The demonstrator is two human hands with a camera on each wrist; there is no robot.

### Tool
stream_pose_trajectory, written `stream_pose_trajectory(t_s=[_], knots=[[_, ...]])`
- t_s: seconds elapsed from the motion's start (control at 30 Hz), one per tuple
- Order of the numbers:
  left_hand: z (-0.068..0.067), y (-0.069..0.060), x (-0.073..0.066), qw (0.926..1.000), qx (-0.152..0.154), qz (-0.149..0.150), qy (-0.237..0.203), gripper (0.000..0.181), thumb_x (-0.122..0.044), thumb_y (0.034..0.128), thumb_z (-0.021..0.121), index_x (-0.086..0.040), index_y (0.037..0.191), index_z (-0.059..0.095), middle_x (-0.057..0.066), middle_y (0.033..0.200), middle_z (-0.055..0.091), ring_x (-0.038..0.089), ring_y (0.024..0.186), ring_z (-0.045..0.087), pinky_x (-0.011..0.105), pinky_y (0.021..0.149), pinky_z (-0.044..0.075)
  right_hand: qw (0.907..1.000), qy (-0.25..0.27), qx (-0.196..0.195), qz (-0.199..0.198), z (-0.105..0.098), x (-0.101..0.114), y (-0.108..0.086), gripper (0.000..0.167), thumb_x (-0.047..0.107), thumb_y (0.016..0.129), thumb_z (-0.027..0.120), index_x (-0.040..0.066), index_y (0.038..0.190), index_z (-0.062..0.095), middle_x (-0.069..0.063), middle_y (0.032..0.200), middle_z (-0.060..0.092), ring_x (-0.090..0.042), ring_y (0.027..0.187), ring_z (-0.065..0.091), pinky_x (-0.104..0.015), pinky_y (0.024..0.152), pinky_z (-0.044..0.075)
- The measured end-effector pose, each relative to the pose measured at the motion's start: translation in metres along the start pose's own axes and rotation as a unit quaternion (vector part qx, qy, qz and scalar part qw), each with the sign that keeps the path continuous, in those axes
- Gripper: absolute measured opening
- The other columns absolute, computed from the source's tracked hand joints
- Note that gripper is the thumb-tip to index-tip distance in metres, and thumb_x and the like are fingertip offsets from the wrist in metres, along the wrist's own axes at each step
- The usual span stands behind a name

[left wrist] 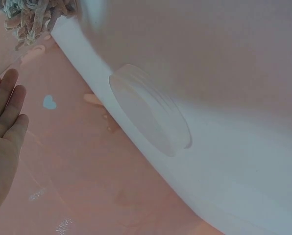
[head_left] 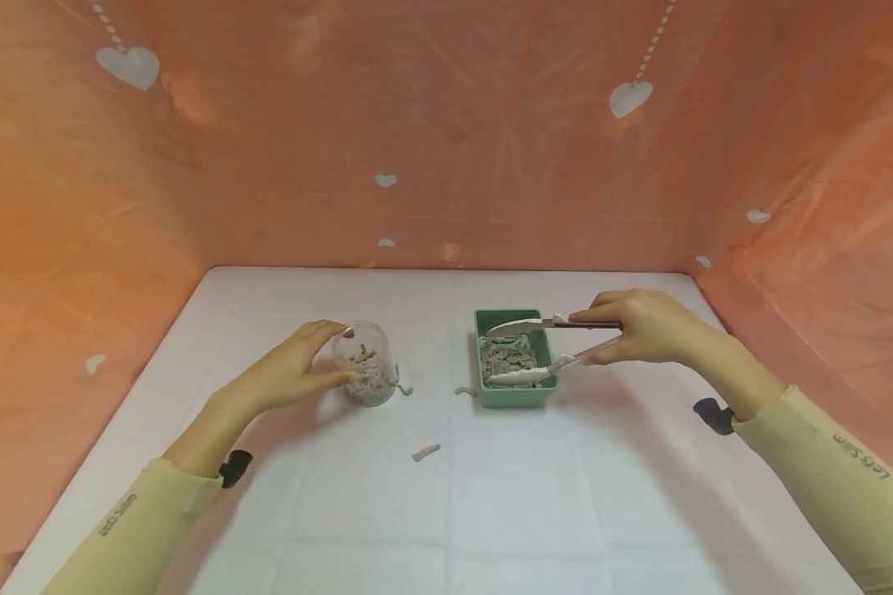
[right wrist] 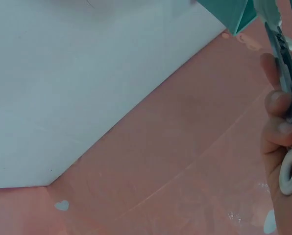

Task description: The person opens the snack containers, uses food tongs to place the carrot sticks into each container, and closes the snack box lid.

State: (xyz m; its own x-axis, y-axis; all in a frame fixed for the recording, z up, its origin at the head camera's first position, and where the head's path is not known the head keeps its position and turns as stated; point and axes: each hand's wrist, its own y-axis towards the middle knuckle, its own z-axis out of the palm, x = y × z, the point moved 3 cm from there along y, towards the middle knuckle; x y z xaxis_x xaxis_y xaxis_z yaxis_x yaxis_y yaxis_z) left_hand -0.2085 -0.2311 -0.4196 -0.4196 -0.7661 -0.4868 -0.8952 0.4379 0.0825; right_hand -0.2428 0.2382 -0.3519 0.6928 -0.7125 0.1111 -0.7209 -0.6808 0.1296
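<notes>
My left hand (head_left: 290,368) holds a clear plastic jar (head_left: 375,339) on the left, thumb on its near side and fingers at its far side. Brownish-grey strips (head_left: 372,376) fill the lower part of the jar. In my right hand (head_left: 647,326) are metal tongs (head_left: 591,325) with pale tips. The tongs' arms are spread apart, their tips over a green rectangular box (head_left: 517,398). More of the same strips (head_left: 502,355) lie in that box. The right wrist view shows curled fingers (right wrist: 278,129) round the tongs.
Loose strips lie on the white tabletop (head_left: 528,496): one beside the jar (head_left: 406,390), one left of the box (head_left: 465,392), one nearer the front (head_left: 426,453). A clear, round, lid-like thing (left wrist: 151,110) shows in the left wrist view. Orange cloth (head_left: 446,124) surrounds the table.
</notes>
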Motion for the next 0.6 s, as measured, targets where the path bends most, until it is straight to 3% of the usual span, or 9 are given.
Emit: stream_pose_trajectory(t_s=[0.2, 0.6], knots=[[0.0, 0.0, 0.001, 1.0, 0.002, -0.006, -0.001, 0.073, -0.04, 0.0932, 0.078, 0.002, 0.147, 0.05, 0.026, 0.15, 0.049, 0.045, 0.143, 0.042, 0.064, 0.118, 0.034, 0.9993, -0.008, 0.036, 0.007, 0.007, -0.001, 0.007, 0.055, 0.047, 0.078, 0.089, 0.022, 0.126, 0.077, 0.008, 0.107, 0.072, -0.015, 0.091, 0.069, -0.038, 0.069, 0.055], [-0.002, -0.002, -0.004, 1.0, 0.0, -0.001, -0.002, 0.072, -0.041, 0.0941, 0.077, 0.002, 0.146, 0.051, 0.026, 0.148, 0.05, 0.045, 0.141, 0.044, 0.065, 0.117, 0.035, 0.996, -0.014, 0.089, 0.006, 0.015, 0.004, 0.024, 0.056, 0.051, 0.081, 0.086, 0.02, 0.127, 0.077, 0.007, 0.1, 0.068, -0.014, 0.086, 0.064, -0.039, 0.068, 0.054]])
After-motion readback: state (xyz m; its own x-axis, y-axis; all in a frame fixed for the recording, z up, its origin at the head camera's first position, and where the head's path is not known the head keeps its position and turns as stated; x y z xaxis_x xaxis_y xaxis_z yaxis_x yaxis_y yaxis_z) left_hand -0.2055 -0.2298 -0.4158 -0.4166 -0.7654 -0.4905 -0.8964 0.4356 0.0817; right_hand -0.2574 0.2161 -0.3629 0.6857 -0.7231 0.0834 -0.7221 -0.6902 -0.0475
